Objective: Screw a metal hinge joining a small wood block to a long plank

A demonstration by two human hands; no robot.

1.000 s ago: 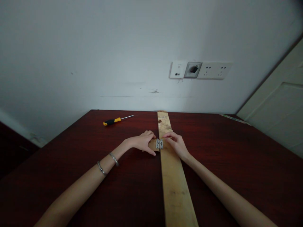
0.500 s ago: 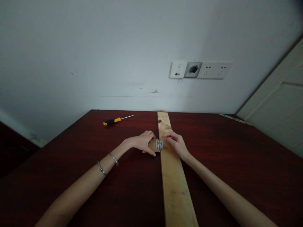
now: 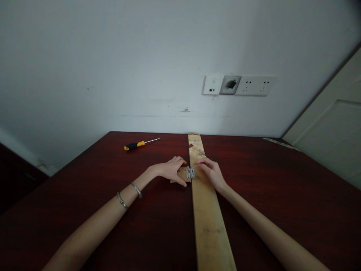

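A long pale wooden plank (image 3: 208, 222) runs from the near table edge to the wall. A small metal hinge (image 3: 190, 172) sits across its left edge and a small wooden block (image 3: 182, 174) beside it. My left hand (image 3: 169, 170) lies over the small block, fingers curled around it, thumb at its near side. My right hand (image 3: 212, 173) rests on the plank just right of the hinge, fingers bent, fingertips touching the hinge area.
A screwdriver (image 3: 137, 144) with a yellow and black handle lies at the far left of the dark red table (image 3: 282, 195). Wall sockets (image 3: 239, 85) are above the table. A pale door (image 3: 332, 143) stands at the right.
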